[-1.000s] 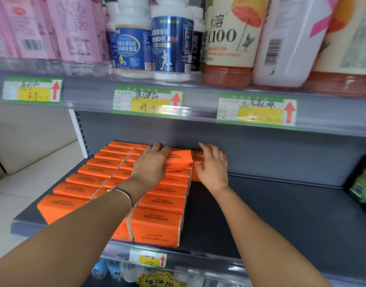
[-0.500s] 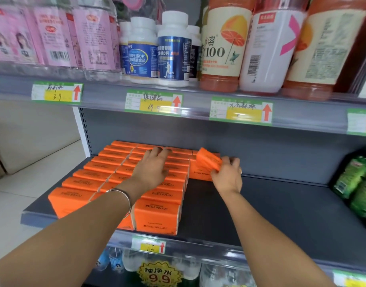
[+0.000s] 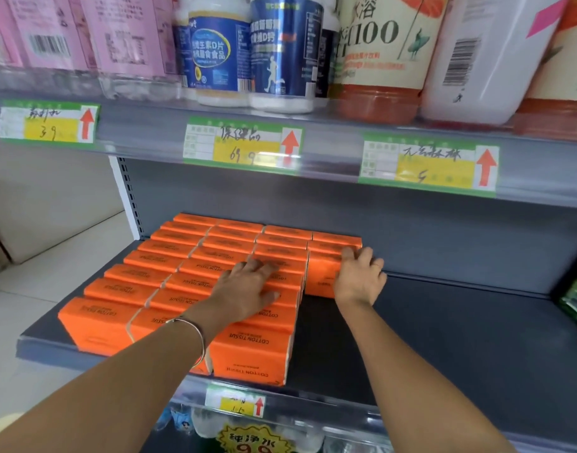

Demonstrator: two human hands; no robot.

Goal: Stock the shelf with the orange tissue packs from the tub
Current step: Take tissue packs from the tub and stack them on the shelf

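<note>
**Both hands on the orange packs**

The right hand point(image 3: 359, 281) grips the right end of a rectangular orange plastic-wrapped tissue pack point(image 3: 321, 277), fingers curled over its top, on the grey metal shelf point(image 3: 460, 338). Just left of that grip, the left hand point(image 3: 247, 289) lies flat, fingers straight, on the rows of matching packs point(image 3: 140, 282).

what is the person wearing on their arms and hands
No sleeves show on either arm, and the left hand and right hand have no gloves. A thin silver bangle circles the left wrist.
</note>
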